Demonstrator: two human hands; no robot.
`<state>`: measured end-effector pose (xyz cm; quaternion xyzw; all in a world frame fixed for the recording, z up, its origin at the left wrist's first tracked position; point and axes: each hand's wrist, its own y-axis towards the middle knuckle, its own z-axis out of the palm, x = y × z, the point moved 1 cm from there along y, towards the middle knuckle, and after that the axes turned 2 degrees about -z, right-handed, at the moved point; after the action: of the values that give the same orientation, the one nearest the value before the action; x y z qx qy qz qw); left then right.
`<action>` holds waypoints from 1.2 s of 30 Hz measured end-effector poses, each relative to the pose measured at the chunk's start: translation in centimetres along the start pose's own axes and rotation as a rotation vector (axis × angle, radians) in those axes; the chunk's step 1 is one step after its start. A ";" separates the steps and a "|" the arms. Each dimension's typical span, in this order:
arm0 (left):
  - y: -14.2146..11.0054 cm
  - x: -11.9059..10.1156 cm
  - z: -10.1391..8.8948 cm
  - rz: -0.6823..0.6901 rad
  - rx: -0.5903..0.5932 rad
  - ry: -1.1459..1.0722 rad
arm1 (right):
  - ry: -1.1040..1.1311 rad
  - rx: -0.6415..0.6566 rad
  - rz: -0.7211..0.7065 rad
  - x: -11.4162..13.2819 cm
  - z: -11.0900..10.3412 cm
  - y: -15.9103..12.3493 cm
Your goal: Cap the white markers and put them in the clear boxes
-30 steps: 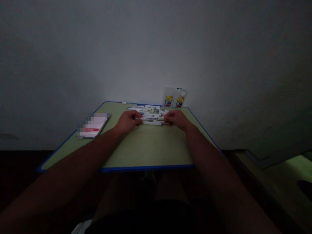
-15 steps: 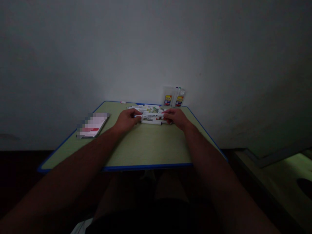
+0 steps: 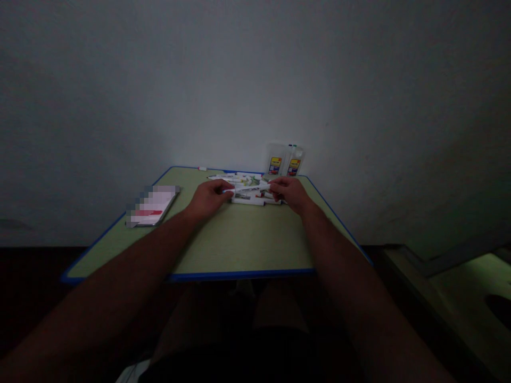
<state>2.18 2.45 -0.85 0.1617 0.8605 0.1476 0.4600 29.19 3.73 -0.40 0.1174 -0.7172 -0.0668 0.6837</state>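
A pile of white marker pens [image 3: 239, 178] lies at the far middle of a green table with a blue rim [image 3: 239, 275]. My left hand [image 3: 208, 197] and my right hand [image 3: 290, 192] each pinch one end of a white marker [image 3: 248, 188], held level just above the table. More white markers [image 3: 248, 200] lie on the table directly under it, between my hands. Both hands have curled fingers.
Two clear marker packs with yellow labels [image 3: 285, 160] stand against the wall at the far right of the table. A phone with a lit screen [image 3: 152, 205] lies at the left. A single marker [image 3: 203, 168] lies at the far left edge. A green floor patch shows at the lower right.
Both hands have lifted the marker slightly off the ones beneath it and moved a little away from me; the right end now tilts up a bit.
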 end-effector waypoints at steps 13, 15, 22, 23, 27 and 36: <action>-0.3 -0.4 0.1 0.042 0.011 0.094 | 0.105 -0.054 0.073 1.0 0.4 -0.5; -0.3 -0.3 0.1 0.051 0.013 0.103 | 0.129 -0.057 0.074 1.0 0.4 -0.4; -0.2 -0.2 0.5 0.106 0.072 0.116 | 0.185 -0.113 0.057 0.9 0.4 -0.2; -0.2 -0.2 0.5 0.112 0.078 0.116 | 0.189 -0.131 0.057 1.0 0.4 -0.2; -0.4 -0.3 0.6 0.127 0.085 0.128 | 0.201 -0.189 0.065 1.5 0.3 -0.1; -0.4 -0.5 0.6 0.156 0.095 0.158 | 0.170 -0.225 0.060 2.8 0.1 0.3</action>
<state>2.86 1.98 -0.96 0.2376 0.8850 0.1542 0.3695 28.96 3.26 2.33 0.0239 -0.6477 -0.1161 0.7526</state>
